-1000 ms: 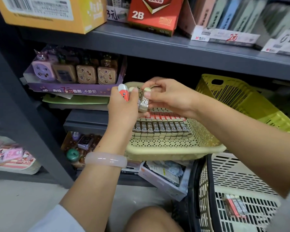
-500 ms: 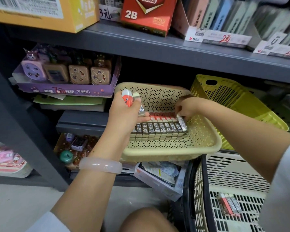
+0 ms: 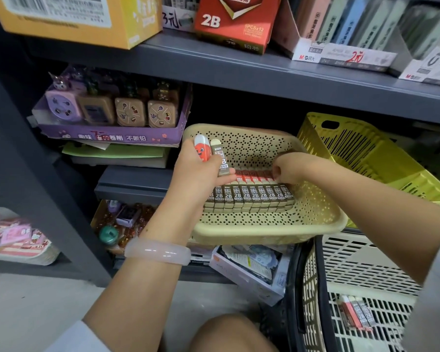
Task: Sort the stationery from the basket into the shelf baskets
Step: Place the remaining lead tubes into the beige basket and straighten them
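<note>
where shelves [image 3: 239, 69] crowd: grey floor [image 3: 36, 308]

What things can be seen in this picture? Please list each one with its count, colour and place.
beige basket: one, on lower shelf, centre
2B erasers: count unclear, brown and red, rowed in the beige basket
yellow-green basket: one, right of it
white basket: one, bottom right, a few erasers inside
purple tray: one, left, holds sharpeners
red 2B box: one, top shelf
left hand: holds red eraser and brown eraser
right hand: fingers at the row's far right end
</note>
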